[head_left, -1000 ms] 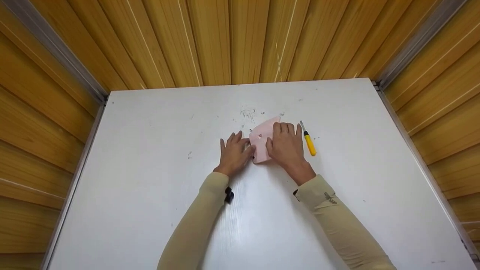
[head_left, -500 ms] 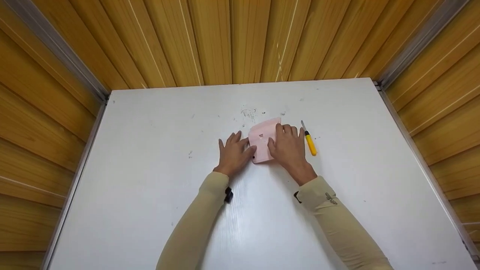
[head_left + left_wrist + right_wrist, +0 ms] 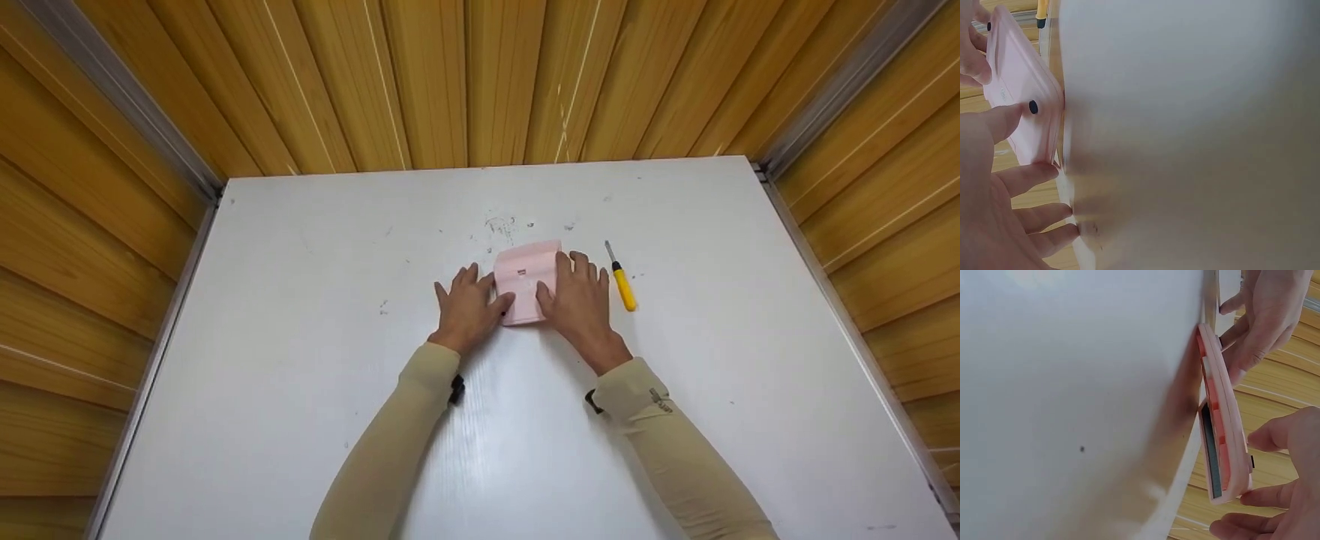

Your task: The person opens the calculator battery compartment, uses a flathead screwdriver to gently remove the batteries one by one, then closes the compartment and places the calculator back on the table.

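Observation:
A pink calculator (image 3: 525,292) lies face down near the middle of the table, its back upward. Black rubber feet show on its back in the left wrist view. From the right wrist view, its reddish keys (image 3: 1217,422) and dark display (image 3: 1211,450) face the table, and one end is raised off it. My left hand (image 3: 466,307) holds the left edge, thumb on the back and index finger at the side. On the other edge my right hand (image 3: 581,300) grips it, thumb on the back and fingers along the far side. A yellow-handled screwdriver (image 3: 623,289) lies to the right.
The white table (image 3: 300,337) carries dark smudges and small specks beyond the calculator. Wood-patterned walls (image 3: 435,82) enclose its back, left and right sides.
The calculator has turned slightly clockwise between my hands, its far edge now more level. Both hands keep their hold with small shifts. The screwdriver stays in place on the table.

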The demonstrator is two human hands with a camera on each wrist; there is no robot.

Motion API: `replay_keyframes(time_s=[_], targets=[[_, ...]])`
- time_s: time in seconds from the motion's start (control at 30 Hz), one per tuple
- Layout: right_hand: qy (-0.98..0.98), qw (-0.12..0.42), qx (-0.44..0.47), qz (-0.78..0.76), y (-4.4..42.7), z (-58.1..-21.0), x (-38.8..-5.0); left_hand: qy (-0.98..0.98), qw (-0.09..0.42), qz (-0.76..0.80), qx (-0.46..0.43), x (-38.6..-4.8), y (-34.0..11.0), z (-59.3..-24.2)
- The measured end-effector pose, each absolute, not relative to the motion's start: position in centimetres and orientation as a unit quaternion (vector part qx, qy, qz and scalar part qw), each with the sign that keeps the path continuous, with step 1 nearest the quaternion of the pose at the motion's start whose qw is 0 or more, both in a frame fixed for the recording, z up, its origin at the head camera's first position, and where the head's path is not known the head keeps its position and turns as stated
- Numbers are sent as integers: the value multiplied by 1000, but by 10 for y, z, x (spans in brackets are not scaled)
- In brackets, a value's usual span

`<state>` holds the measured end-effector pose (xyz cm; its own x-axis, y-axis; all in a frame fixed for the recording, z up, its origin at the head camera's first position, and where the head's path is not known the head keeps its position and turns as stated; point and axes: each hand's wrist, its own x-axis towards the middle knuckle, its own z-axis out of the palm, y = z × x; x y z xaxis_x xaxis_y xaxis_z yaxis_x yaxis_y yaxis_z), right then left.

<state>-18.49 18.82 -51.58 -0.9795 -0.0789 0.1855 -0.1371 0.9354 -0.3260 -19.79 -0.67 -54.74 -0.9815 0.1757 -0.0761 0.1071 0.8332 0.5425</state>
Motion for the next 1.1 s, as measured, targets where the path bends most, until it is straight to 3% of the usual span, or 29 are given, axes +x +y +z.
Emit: replay_keyframes(time_s=[0.33, 1.1], targets=[[-975, 100, 63, 188, 192, -527, -184, 959, 56, 267, 78, -196, -8, -546], [-965, 23, 36, 259, 199, -544, -186, 959, 52, 276, 47, -195, -6, -542]])
